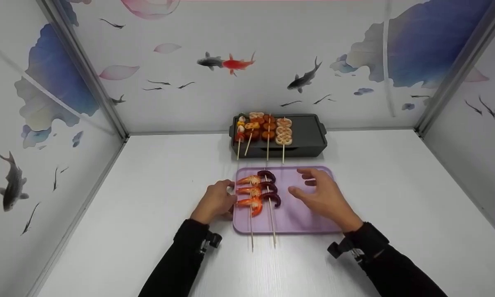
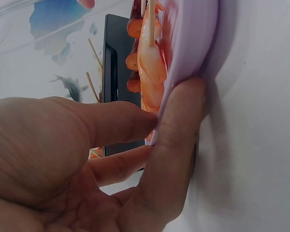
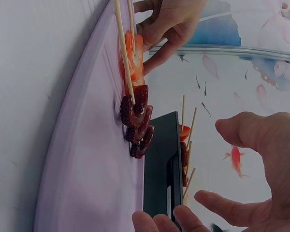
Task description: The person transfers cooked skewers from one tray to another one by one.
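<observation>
The left hand (image 1: 218, 201) pinches the purple tray (image 1: 303, 218) beside some shrimp (image 1: 256, 206); the right hand (image 1: 325, 197), fingers apart and empty, seems above the tray.

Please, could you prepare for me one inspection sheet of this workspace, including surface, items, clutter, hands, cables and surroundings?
Surface: white table, light and smooth-looking.
Job's things: purple tray bears a shrimp skewer and, to its right, a dark tentacle skewer; both sticks overhang the near edge.
Other items: dark grill beyond the tray, apart from it, with loaded skewers on its left and middle.
Clutter: nothing seen.
Hands: left hand pinches the tray's left edge; right hand is above the tray's right part, holding nothing.
Cables: nothing seen.
Surroundings: white wall panels printed with fish and petals.
</observation>
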### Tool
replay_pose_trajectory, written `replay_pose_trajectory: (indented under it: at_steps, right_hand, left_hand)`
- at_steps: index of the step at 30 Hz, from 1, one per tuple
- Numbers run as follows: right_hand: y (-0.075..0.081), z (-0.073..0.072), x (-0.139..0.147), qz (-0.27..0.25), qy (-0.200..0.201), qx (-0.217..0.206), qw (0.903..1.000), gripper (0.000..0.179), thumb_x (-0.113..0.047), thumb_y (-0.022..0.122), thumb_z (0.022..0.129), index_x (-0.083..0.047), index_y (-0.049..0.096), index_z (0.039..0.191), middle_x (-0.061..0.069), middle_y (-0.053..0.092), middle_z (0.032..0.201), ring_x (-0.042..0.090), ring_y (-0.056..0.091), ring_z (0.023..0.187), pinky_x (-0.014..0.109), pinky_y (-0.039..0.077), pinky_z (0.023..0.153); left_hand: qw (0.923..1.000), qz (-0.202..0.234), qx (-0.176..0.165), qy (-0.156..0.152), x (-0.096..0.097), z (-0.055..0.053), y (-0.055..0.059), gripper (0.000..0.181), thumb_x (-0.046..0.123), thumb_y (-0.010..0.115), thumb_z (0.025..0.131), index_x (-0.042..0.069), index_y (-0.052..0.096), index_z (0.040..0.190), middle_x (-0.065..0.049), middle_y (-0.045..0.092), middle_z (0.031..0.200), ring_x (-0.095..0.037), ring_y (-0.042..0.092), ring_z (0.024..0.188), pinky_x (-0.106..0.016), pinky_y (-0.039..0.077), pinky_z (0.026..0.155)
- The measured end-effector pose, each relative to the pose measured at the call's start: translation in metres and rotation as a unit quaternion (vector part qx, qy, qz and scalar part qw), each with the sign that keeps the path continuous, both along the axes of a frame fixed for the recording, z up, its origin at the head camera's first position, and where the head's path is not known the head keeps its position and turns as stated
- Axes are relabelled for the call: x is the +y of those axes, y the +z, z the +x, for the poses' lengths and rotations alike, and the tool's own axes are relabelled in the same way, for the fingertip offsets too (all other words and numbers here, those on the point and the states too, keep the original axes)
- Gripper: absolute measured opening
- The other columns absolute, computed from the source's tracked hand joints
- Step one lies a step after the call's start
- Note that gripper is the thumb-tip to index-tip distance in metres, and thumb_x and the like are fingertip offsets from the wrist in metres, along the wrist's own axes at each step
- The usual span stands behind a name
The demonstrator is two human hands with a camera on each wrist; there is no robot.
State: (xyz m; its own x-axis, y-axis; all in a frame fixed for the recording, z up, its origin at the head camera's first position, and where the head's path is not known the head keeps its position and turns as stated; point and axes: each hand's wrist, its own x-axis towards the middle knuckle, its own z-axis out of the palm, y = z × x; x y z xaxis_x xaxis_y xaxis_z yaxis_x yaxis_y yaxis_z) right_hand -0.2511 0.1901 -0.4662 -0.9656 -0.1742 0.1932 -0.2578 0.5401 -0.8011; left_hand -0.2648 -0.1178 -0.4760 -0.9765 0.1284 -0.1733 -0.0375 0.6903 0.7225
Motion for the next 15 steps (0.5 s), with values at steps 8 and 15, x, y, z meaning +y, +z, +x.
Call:
replay_pose_trajectory:
  at_steps: [8,15]
  right_hand:
    - [0.01,-0.009,0.0,0.019,-0.019,-0.001,0.9996,0.072,-0.044,0.081,0.085,-0.011,0.055,0.143,0.018,0.055,0.134,0.042,0.058,0.122,0.053,0.048,0.103]
    - [0.017,-0.018,-0.002,0.02,-0.03,-0.01,0.9993,0.075,-0.048,0.081,0.085,-0.011,0.053,0.144,0.016,0.054,0.136,0.041,0.058,0.123,0.051,0.05,0.102]
  left_hand:
    - [0.9995,-0.012,0.028,-0.01,-0.001,0.0,0.001,0.046,0.01,0.062,0.094,0.0,0.057,0.138,-0.011,0.069,0.093,-0.019,0.068,0.076,-0.033,0.059,0.063]
    - [0.9991,-0.023,0.032,-0.015,-0.002,0.0,-0.001,0.046,0.011,0.062,0.093,0.0,0.057,0.138,-0.007,0.068,0.088,-0.017,0.067,0.074,-0.03,0.057,0.066]
